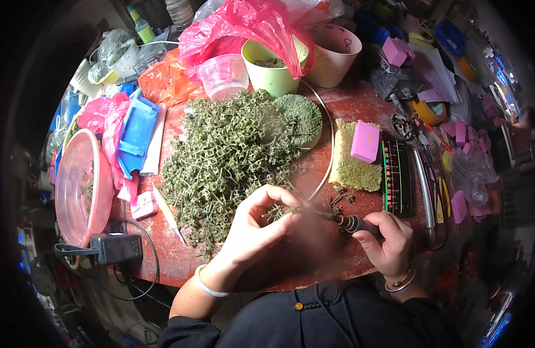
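My left hand (pixel 261 223) is closed in a pinch, thumb toward fingers, around small green moulded pieces (pixel 275 212). From the right, my right hand (pixel 389 239) grips a pen-like tool (pixel 351 223) with a dark ringed handle, similar to a soldering iron. Its thin shaft points left toward the pinched pieces; a blur hides whether the tip touches them. Just beyond my left hand spreads a large heap of the same green pieces (pixel 227 151). A few loose ones (pixel 341 198) lie near the tool.
A yellow-green sponge (pixel 344 171) carries a pink block (pixel 366 142). Beside it lies a black panel (pixel 397 180). A pale cable (pixel 330 145) curves across the red table (pixel 186 267). Buckets (pixel 271 75) stand at the back, a pink basin (pixel 85 191) at left.
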`<control>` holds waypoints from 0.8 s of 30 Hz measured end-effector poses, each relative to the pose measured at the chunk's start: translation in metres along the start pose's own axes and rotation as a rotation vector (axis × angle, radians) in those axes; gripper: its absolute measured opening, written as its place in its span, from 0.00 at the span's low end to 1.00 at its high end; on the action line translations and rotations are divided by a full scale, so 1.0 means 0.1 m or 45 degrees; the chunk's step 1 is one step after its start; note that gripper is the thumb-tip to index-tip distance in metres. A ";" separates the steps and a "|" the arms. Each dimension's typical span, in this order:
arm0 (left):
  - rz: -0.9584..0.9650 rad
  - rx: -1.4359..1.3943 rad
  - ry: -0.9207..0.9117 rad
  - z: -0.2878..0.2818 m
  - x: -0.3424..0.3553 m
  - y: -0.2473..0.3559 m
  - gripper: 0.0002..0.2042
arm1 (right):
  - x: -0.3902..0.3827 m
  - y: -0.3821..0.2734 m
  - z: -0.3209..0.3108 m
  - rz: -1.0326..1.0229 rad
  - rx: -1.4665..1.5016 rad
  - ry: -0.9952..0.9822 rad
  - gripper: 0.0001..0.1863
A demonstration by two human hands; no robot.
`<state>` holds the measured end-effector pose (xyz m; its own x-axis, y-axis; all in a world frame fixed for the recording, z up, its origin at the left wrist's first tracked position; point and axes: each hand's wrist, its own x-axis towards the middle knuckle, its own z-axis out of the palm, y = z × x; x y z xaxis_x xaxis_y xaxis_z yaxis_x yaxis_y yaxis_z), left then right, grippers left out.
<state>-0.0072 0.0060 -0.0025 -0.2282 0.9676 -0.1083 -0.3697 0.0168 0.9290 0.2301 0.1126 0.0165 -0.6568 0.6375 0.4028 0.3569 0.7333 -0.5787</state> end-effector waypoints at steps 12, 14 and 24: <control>0.010 -0.009 -0.030 0.02 0.00 0.00 0.09 | 0.02 0.00 0.01 -0.056 -0.036 0.014 0.18; -0.010 -0.032 -0.026 0.02 0.00 0.01 0.09 | 0.02 -0.02 0.00 -0.019 -0.021 -0.007 0.18; 0.029 0.040 -0.018 -0.01 0.00 -0.04 0.09 | 0.01 0.02 0.02 -0.023 -0.023 0.005 0.18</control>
<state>-0.0069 0.0056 -0.0064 -0.2231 0.9713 -0.0820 -0.3358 0.0024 0.9419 0.2287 0.1139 0.0144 -0.6608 0.6248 0.4158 0.3569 0.7490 -0.5583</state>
